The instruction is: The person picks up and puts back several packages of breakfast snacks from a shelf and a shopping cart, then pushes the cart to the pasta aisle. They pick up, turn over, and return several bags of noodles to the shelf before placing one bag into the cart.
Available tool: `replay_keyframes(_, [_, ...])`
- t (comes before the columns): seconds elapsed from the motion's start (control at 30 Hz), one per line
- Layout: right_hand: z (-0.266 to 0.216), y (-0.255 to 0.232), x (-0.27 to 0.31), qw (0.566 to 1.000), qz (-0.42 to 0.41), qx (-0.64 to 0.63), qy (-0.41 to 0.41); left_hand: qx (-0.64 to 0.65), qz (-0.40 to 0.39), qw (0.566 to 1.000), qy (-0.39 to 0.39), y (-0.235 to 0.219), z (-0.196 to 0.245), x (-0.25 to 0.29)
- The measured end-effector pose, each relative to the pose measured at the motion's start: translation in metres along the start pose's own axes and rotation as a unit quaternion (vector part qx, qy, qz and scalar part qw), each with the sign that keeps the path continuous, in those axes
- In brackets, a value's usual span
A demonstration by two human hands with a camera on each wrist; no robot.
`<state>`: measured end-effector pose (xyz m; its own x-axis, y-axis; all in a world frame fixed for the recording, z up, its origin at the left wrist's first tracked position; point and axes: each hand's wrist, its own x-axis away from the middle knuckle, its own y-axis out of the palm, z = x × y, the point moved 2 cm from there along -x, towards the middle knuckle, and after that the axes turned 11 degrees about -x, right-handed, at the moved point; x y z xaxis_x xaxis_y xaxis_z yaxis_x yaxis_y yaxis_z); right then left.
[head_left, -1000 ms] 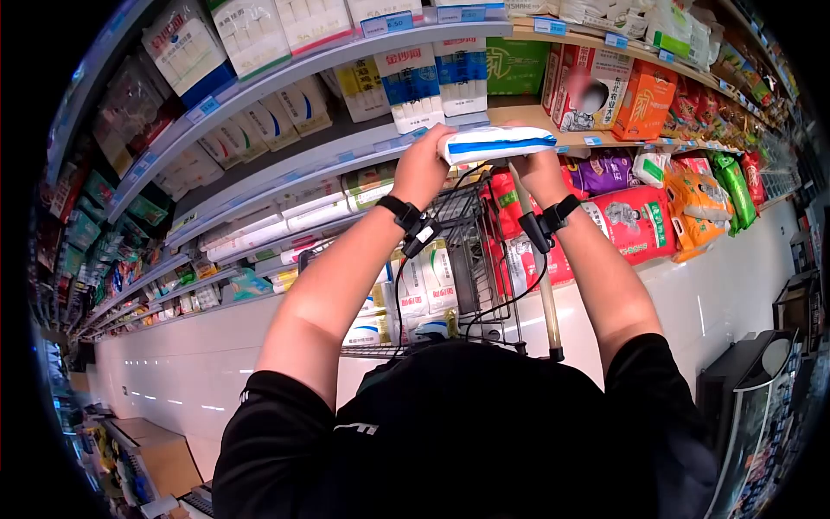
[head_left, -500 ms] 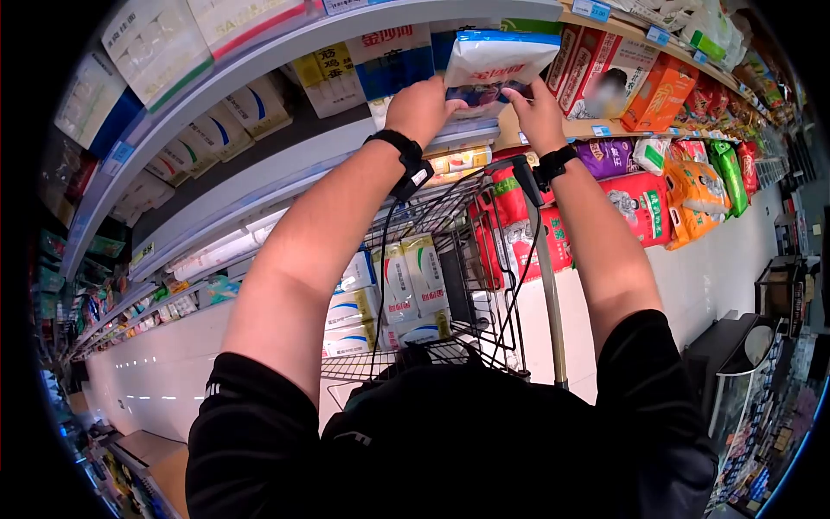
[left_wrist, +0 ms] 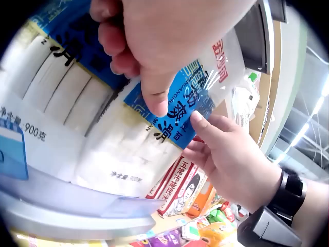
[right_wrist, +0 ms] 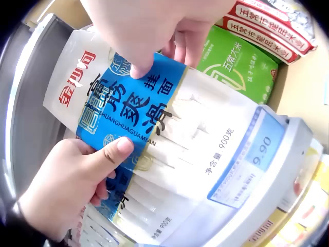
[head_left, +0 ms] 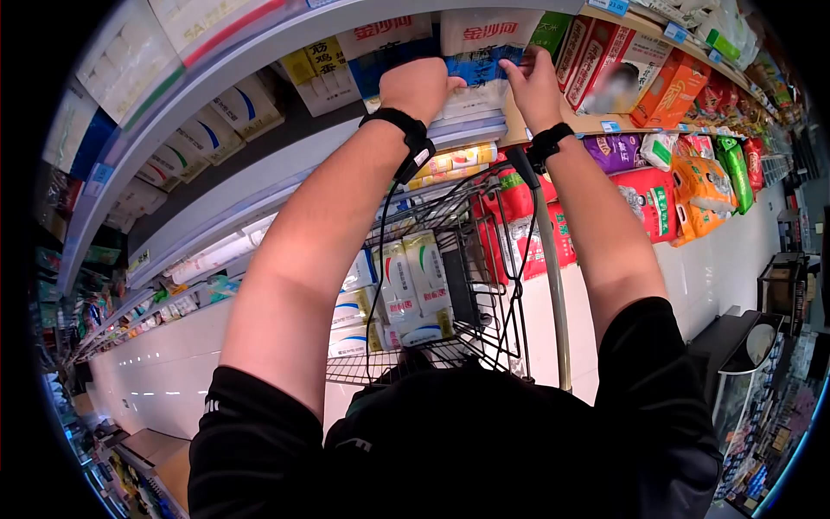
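A white noodle pack [head_left: 484, 65] with a blue band stands upright at the shelf's front edge, between both hands. My left hand [head_left: 417, 89] holds its left side, with the thumb on the blue band and the fingers curled at the side, as the right wrist view shows. My right hand [head_left: 534, 91] pinches the opposite edge, its thumb [right_wrist: 141, 69] on the front and fingers behind. Right beside it, on the left, stands a matching blue-banded noodle pack [left_wrist: 56, 98], partly covered by my left hand in the head view.
A price tag [right_wrist: 267, 146] is on the shelf lip below. A green rice box [right_wrist: 239, 64] and red-and-white boxes [head_left: 605, 65] stand to the right. Below is a wire shopping cart [head_left: 484, 303] holding several noodle packs [head_left: 402, 285]. Red rice bags [head_left: 644, 199] lie beyond it.
The noodle pack, first held nearly flat above the cart, was tilted up toward the shelf and now stands upright at its edge. Both hands moved with it and still grip its sides.
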<state>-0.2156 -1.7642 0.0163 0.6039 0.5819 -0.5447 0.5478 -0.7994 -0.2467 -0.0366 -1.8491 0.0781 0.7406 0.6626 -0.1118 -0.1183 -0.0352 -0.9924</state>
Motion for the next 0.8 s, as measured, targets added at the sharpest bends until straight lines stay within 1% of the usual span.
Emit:
replay_keyframes(0.03, [0.005,0.002,-0.001,1.000,0.000,-0.001,0.000,-0.001,0.000,1.000,0.000,0.004,-0.001,-0.002])
replay_keyframes(0.1, [0.015,0.007,-0.002,0.999,-0.009,0.035,0.022,0.045,-0.018,0.998,-0.032,0.021,-0.005,-0.011])
replay_keyframes(0.13, [0.012,0.010,-0.005,0.999,-0.008,0.034,0.022,0.043,-0.019,0.998,-0.032,0.032,-0.008,-0.016])
replay_keyframes(0.17, [0.010,0.014,-0.007,0.999,-0.003,0.045,0.027,0.090,-0.006,0.994,-0.055,0.043,-0.014,-0.019])
replay_keyframes(0.2, [0.011,0.017,-0.008,0.998,0.003,0.057,0.032,0.138,0.006,0.987,-0.078,0.042,-0.015,-0.018])
replay_keyframes(0.23, [0.014,0.021,-0.011,0.998,0.004,0.056,0.033,0.136,0.006,0.988,-0.077,0.041,-0.014,-0.018])
replay_keyframes(0.3, [0.016,0.030,-0.014,0.995,0.029,0.092,-0.010,0.020,0.050,0.995,-0.078,0.038,-0.013,-0.014])
replay_keyframes(0.33, [0.016,0.032,-0.013,0.995,0.040,0.091,0.001,0.015,0.079,0.994,-0.072,0.041,-0.013,-0.014])
replay_keyframes(0.37, [0.016,0.030,-0.010,0.995,0.040,0.089,0.001,0.013,0.080,0.994,-0.072,0.041,-0.013,-0.015])
replay_keyframes(0.43, [-0.001,0.019,0.004,0.995,0.015,-0.022,0.097,0.071,0.035,0.991,-0.105,0.049,-0.017,-0.021])
replay_keyframes(0.47, [-0.007,0.013,0.011,0.991,0.015,-0.057,0.116,0.130,0.050,0.986,-0.093,0.056,-0.019,-0.020])
replay_keyframes(0.5, [0.011,0.012,0.019,0.982,0.035,-0.133,0.126,0.154,0.072,0.982,-0.085,0.049,-0.016,-0.010])
replay_keyframes(0.57, [0.001,-0.004,0.046,0.978,0.052,-0.172,0.109,0.290,0.069,0.951,-0.082,0.041,-0.014,0.020])
replay_keyframes(0.6, [0.005,-0.012,0.064,0.967,0.038,-0.199,0.156,0.389,0.058,0.915,-0.092,0.038,-0.013,0.043])
replay_keyframes(0.63, [0.004,-0.020,0.080,0.953,0.023,-0.224,0.202,0.402,0.040,0.906,-0.124,0.038,-0.016,0.067])
replay_keyframes(0.67, [-0.009,-0.026,0.099,0.927,0.031,-0.286,0.241,0.466,0.028,0.870,-0.157,0.048,-0.022,0.091])
replay_keyframes(0.7, [-0.024,-0.032,0.123,0.894,0.039,-0.345,0.283,0.504,0.025,0.845,-0.175,0.061,-0.031,0.117])
replay_keyframes(0.73, [-0.028,-0.037,0.144,0.875,0.034,-0.363,0.319,0.511,0.022,0.838,-0.192,0.073,-0.039,0.147])
replay_keyframes(0.8, [-0.043,-0.043,0.186,0.833,0.030,-0.393,0.388,0.546,0.003,0.795,-0.266,0.109,-0.055,0.216])
